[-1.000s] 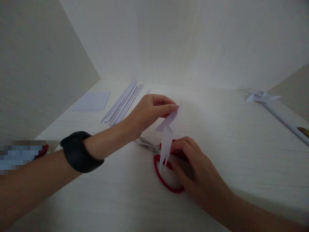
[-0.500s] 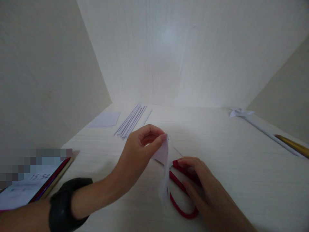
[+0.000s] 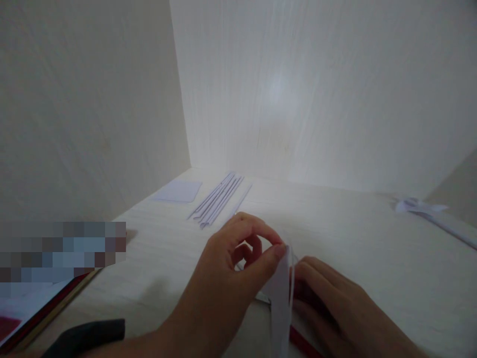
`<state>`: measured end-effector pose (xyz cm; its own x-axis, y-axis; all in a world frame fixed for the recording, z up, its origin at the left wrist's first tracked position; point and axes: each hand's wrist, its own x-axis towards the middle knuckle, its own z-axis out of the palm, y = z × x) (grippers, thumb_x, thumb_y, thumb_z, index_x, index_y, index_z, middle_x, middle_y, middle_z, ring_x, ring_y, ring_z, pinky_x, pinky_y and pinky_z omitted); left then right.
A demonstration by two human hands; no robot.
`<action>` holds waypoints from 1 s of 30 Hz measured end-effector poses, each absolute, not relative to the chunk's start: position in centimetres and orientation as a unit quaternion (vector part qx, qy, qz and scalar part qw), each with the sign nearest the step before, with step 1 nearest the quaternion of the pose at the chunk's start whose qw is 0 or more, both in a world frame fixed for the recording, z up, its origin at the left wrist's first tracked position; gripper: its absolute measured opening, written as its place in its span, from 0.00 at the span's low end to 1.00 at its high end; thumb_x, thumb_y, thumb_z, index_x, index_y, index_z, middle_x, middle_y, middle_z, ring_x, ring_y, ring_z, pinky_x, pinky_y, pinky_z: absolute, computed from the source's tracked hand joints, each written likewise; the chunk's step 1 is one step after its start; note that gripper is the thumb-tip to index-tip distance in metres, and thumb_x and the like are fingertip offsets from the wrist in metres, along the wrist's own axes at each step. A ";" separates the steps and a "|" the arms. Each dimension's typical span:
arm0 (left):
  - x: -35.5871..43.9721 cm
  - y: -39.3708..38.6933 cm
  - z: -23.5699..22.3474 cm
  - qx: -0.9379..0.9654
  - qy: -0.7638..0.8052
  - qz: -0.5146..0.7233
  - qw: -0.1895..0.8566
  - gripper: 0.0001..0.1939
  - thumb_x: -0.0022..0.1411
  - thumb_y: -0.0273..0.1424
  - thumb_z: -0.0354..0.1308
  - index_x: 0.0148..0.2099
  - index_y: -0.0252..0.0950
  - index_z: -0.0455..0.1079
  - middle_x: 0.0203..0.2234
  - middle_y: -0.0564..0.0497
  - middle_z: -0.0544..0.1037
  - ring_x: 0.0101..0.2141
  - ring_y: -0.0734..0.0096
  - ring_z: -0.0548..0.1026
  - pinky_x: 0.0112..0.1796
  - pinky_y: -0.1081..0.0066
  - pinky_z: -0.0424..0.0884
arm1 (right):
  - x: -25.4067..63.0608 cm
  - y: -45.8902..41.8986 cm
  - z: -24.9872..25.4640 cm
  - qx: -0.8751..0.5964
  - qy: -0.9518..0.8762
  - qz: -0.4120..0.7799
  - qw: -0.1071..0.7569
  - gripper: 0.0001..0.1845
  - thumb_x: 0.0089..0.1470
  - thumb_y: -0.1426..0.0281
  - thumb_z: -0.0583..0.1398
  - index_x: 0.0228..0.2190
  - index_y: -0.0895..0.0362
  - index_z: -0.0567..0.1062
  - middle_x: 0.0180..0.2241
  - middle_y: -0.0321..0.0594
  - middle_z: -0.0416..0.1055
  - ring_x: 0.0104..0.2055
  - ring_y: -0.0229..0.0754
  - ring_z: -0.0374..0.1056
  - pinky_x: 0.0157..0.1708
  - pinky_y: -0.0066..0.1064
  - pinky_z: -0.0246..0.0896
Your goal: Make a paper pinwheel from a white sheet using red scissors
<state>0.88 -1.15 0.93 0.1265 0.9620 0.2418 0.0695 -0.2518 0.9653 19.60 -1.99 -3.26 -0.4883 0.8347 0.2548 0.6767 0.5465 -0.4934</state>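
A folded white paper strip (image 3: 280, 303) hangs upright, its top edge pinched between the thumb and fingertips of my left hand (image 3: 242, 268). Just right of the paper, my right hand (image 3: 335, 303) is curled around the red handles of a pair of scissors (image 3: 302, 343). Part of a grey metal blade shows left of the strip; the paper and my fingers hide most of the scissors. How far apart the blades are cannot be seen.
Several thin rolled paper sticks (image 3: 219, 198) lie at the back left, beside a flat white paper sheet (image 3: 178, 191). A phone (image 3: 48, 298), partly blurred out, rests at the left. Far right lies a long white paper stick (image 3: 452, 229) with a paper bow (image 3: 417, 205). Pale walls enclose the tabletop.
The view has shifted left and come closer. My left hand with the paper strip now appears lower and further right. My right hand covers more of the scissors, near the strip's edge.
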 end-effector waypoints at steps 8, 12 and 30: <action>1.0 -0.8 2.0 0.579 0.449 0.505 0.457 0.06 0.53 0.34 0.62 0.26 0.40 0.70 0.16 0.57 0.68 0.19 0.75 0.64 0.19 0.76 0.60 | 19.8 -2.3 -1.7 -0.385 -0.872 0.174 0.246 0.10 0.47 0.66 0.65 0.35 0.49 0.75 0.35 0.42 0.76 0.36 0.48 0.71 0.35 0.38 0.71; 1.4 -0.3 2.2 0.620 0.394 0.523 0.433 0.06 0.53 0.29 0.63 0.24 0.39 0.71 0.16 0.58 0.67 0.18 0.78 0.63 0.20 0.77 0.60 | 19.5 -2.6 -2.0 -0.410 -0.865 0.173 0.231 0.15 0.42 0.65 0.68 0.35 0.50 0.76 0.38 0.42 0.75 0.40 0.50 0.71 0.39 0.39 0.72; 2.2 2.8 2.3 0.642 0.373 0.487 0.459 0.05 0.53 0.30 0.61 0.25 0.38 0.72 0.20 0.54 0.73 0.22 0.74 0.69 0.20 0.76 0.62 | 25.6 -0.9 -2.6 -0.470 -0.870 0.027 0.145 0.13 0.45 0.71 0.62 0.36 0.49 0.77 0.33 0.43 0.77 0.28 0.46 0.72 0.29 0.37 0.68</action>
<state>2.19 2.75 2.29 0.2460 0.9271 0.2828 0.0319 -0.2994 0.9536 25.60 -0.86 -2.59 -0.5157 0.8261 0.2274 0.8103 0.5564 -0.1839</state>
